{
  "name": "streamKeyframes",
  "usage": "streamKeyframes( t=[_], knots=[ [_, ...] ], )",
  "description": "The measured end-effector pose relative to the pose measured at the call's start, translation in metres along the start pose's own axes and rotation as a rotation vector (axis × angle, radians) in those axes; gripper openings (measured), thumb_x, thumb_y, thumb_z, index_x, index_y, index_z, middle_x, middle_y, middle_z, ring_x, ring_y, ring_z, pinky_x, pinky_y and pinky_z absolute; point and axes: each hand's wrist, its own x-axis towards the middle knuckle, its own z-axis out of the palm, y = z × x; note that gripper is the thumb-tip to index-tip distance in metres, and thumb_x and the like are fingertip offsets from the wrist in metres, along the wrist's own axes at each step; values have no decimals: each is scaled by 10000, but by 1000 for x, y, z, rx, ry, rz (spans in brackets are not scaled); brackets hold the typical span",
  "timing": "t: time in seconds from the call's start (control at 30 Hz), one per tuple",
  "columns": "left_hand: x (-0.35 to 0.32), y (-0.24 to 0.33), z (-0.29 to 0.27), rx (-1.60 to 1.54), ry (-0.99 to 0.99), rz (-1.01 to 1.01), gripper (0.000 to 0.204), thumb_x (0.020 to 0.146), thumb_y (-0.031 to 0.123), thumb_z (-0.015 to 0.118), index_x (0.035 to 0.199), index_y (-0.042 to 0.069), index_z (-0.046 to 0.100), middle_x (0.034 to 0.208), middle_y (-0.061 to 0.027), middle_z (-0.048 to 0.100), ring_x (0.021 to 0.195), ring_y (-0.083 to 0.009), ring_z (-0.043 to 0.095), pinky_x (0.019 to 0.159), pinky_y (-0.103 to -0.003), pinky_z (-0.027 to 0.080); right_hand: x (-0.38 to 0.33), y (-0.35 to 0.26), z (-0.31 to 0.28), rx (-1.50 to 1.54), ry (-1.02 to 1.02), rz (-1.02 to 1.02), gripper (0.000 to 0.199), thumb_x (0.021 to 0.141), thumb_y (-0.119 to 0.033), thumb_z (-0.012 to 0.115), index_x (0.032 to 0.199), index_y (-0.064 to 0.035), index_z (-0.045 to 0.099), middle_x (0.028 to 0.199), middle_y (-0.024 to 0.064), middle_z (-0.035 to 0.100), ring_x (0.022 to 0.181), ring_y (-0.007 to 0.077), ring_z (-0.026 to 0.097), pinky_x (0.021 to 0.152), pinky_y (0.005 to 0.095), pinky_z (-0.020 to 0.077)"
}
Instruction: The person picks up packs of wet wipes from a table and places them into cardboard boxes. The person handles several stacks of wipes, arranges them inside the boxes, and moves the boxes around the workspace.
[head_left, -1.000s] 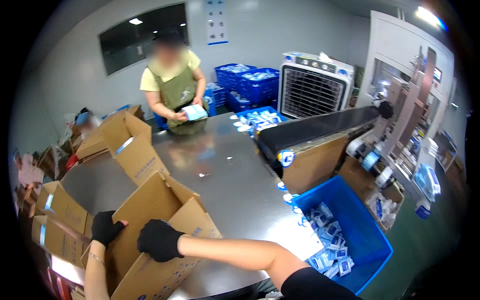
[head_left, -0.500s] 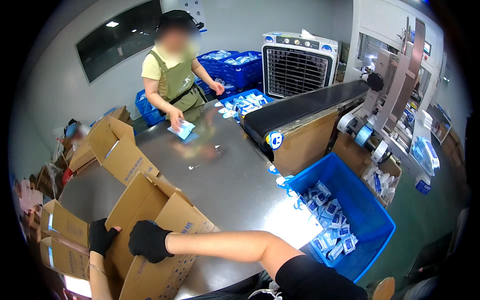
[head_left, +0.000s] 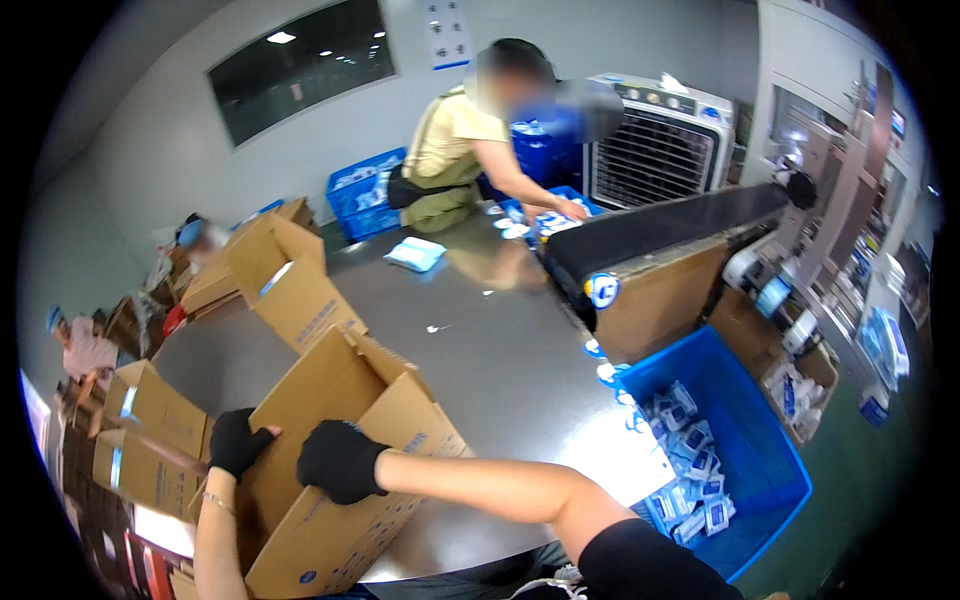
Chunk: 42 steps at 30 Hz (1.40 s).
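An open-topped cardboard box (head_left: 375, 525) stands tilted at the near left of the table. My right hand (head_left: 342, 462), in a black glove, is closed over the top edge of its near wall. On the box's left side, my left hand (head_left: 241, 443) grips the edge, with its bare thumb tip showing and most fingers hidden. The inside of the box shows bare cardboard in its upper part; its bottom is out of sight.
A metal table (head_left: 470, 350) holds a light-blue packet (head_left: 416, 254) and another open carton (head_left: 310, 300). To the right stand a blue bin (head_left: 770, 490) of packets and a conveyor (head_left: 680, 225). Across the table, a co-worker (head_left: 465, 140) reaches into a blue crate.
The co-worker has let go of the packet, which lies on the table, and now leans right over the crate. My view has shifted; both my hands keep hold of the box.
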Motion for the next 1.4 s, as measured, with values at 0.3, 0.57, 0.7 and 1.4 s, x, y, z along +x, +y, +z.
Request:
streamKeyframes(
  t=[0.3, 0.57, 0.7, 1.4],
  knots=[
    [3, -7, -4, -17, -60, -42, 490, 714, 480, 726, 976, 66, 722, 842, -200, 681, 807, -385, 645, 719, -457, 497, 2, -8, -21, 54, -69, 70, 160, 631, -116, 675, 783, -134, 723, 808, 124, 688, 813, 315, 676, 731, 418, 525],
    [3, -6, -1, 15, -51, -31, 489, 723, 511, 705, 913, 61, 726, 828, -189, 681, 801, -381, 645, 721, -456, 499, 0, -4, -16, 42, -10, 42, 164, 613, -131, 672, 770, -142, 717, 780, 115, 676, 789, 321, 664, 702, 426, 520],
    [3, -11, 0, 6, -71, -43, 493, 727, 520, 699, 911, 63, 725, 826, -187, 680, 802, -383, 640, 732, -460, 495, -1, -2, -6, 27, 71, 14, 194, 606, -151, 669, 794, -159, 720, 733, 88, 662, 745, 307, 651, 663, 424, 509],
    [-1, -4, -8, 54, -106, -85, 506, 722, 523, 705, 941, 67, 726, 803, -183, 676, 792, -380, 639, 732, -459, 495, -1, -7, -11, 15, 26, 29, 222, 578, -147, 670, 794, -161, 719, 725, 79, 658, 743, 298, 646, 646, 419, 502]
  ],
)
